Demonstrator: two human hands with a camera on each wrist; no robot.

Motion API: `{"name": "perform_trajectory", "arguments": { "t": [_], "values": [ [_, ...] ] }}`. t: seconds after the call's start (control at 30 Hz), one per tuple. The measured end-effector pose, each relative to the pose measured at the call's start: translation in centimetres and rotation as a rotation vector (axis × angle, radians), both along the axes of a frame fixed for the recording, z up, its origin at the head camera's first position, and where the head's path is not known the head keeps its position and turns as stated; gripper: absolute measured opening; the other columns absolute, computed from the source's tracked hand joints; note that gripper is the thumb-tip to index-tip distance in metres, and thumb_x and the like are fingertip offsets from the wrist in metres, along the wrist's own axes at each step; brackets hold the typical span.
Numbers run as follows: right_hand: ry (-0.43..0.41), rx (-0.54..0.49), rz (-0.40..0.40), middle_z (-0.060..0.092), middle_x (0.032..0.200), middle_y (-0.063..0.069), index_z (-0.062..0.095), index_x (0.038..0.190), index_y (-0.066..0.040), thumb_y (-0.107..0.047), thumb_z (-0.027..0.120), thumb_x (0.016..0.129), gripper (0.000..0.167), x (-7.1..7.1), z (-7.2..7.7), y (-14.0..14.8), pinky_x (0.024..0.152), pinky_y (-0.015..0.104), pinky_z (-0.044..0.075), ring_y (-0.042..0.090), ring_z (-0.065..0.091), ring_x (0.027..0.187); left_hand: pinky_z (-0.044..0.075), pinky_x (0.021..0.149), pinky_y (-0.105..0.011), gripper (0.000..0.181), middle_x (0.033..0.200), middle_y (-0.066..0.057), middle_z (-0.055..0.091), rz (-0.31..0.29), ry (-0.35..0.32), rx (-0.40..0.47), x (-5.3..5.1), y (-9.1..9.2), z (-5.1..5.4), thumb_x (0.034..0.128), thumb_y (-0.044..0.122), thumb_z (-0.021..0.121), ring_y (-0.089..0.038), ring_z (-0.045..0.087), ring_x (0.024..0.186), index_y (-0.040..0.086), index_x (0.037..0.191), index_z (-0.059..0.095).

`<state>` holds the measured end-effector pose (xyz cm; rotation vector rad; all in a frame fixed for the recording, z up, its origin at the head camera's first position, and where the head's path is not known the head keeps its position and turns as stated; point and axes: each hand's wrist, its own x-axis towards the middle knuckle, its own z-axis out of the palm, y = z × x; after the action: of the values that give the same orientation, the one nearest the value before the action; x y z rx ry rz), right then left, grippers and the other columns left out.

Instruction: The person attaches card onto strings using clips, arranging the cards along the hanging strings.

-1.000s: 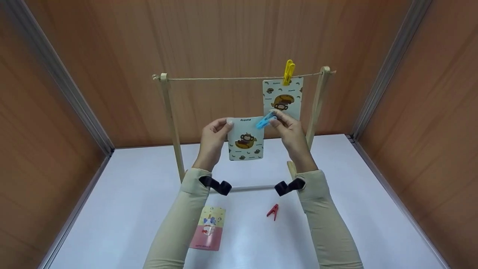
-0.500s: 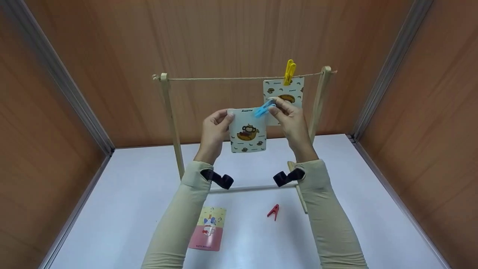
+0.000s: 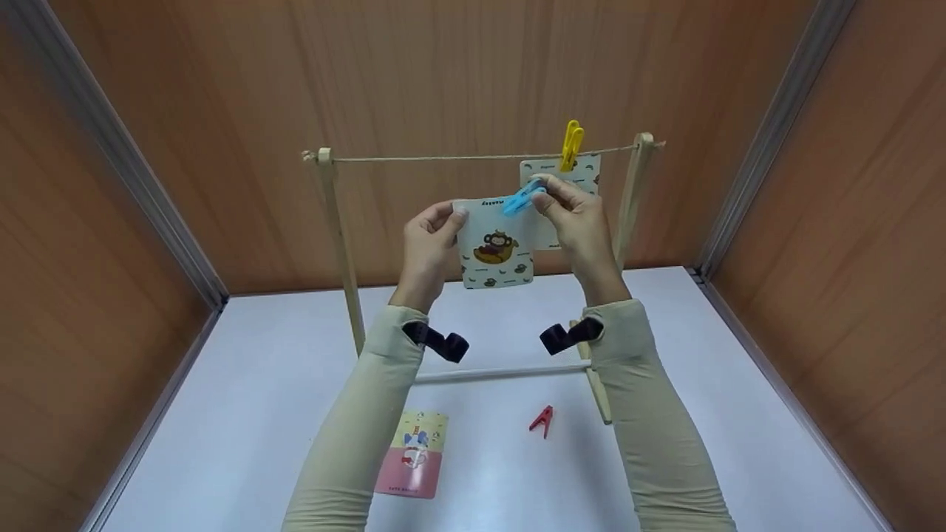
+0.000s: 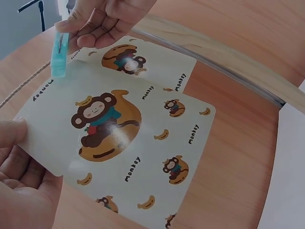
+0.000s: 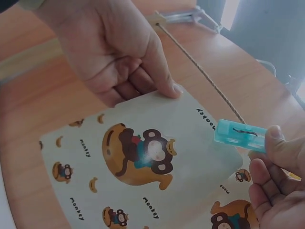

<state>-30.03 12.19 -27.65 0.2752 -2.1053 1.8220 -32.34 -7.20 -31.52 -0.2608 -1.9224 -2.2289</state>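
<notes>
Monkey card (image 3: 497, 247) and blue clip (image 3: 523, 198) have risen — nearer the rope (image 3: 429, 159), seen below it | left fingers (image 5: 162, 74) pinch card's edge, right fingers (image 4: 72, 22) the clip | likely progress — card not yet attached

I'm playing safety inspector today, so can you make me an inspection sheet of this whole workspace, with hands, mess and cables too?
Surface: white table, shiny in places.
Job's things: monkey card and blue clip, both held up; a second card hangs from the string by a yellow clip.
Clutter: red clip and pink-and-yellow card lie apart on the table.
Grippers: left hand holds the monkey card's edge; right hand pinches the blue clip; whether that clip bites the card, cannot tell.
Cables: pale cord-like curve in the right wrist view's background, too blurred to be sure.
Surroundings: wood-look walls; wooden stand holding the string.
</notes>
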Motion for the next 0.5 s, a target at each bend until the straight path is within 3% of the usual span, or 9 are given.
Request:
{"name": "perform_trajectory", "arguments": {
  "t": [0.13, 0.23, 0.37, 0.5],
  "values": [
    [0.030, -0.004, -0.036, 0.059, 0.108, 0.002, 0.065, 0.124, -0.010, -0.020, 0.060, 0.092, 0.035, -0.3, 0.4, -0.1, 0.084, 0.025, 0.049, 0.014, 0.056, 0.092, 0.047, 0.094, -0.034, 0.025, 0.111, -0.012, 0.069, 0.009, 0.025, -0.003, -0.2, 0.3, 0.6, 0.0960, 0.019, 0.059, -0.020, 0.064, 0.100, 0.005, 0.116, 0.065],
    [0.095, 0.005, -0.057, 0.060, 0.107, 0.003, 0.065, 0.124, -0.008, -0.018, 0.060, 0.092, 0.034, -0.4, 0.6, -0.3, 0.078, 0.023, 0.048, 0.011, 0.055, 0.088, 0.048, 0.091, -0.032, 0.025, 0.110, -0.013, 0.069, 0.012, 0.050, -0.002, -0.3, 0.5, 0.9, 0.0960, 0.018, 0.059, -0.020, 0.063, 0.097, 0.004, 0.116, 0.064],
    [0.165, 0.019, -0.068, 0.062, 0.113, 0.008, 0.065, 0.123, -0.005, -0.016, 0.061, 0.091, 0.033, -0.5, 0.9, -0.7, 0.083, 0.022, 0.049, 0.010, 0.055, 0.095, 0.048, 0.088, -0.030, 0.025, 0.108, -0.012, 0.068, 0.018, 0.062, -0.006, -0.3, 0.7, 1.2, 0.0963, 0.018, 0.058, -0.018, 0.062, 0.095, 0.004, 0.116, 0.064],
    [0.176, 0.028, -0.076, 0.063, 0.117, 0.008, 0.066, 0.122, -0.007, -0.019, 0.061, 0.091, 0.033, -0.5, 1.3, -1.0, 0.090, 0.024, 0.050, 0.010, 0.056, 0.104, 0.048, 0.085, -0.028, 0.025, 0.107, -0.011, 0.068, 0.030, 0.066, 0.009, -0.5, 1.0, 1.3, 0.0964, 0.019, 0.058, -0.018, 0.063, 0.094, 0.004, 0.116, 0.064]
  ]
}}
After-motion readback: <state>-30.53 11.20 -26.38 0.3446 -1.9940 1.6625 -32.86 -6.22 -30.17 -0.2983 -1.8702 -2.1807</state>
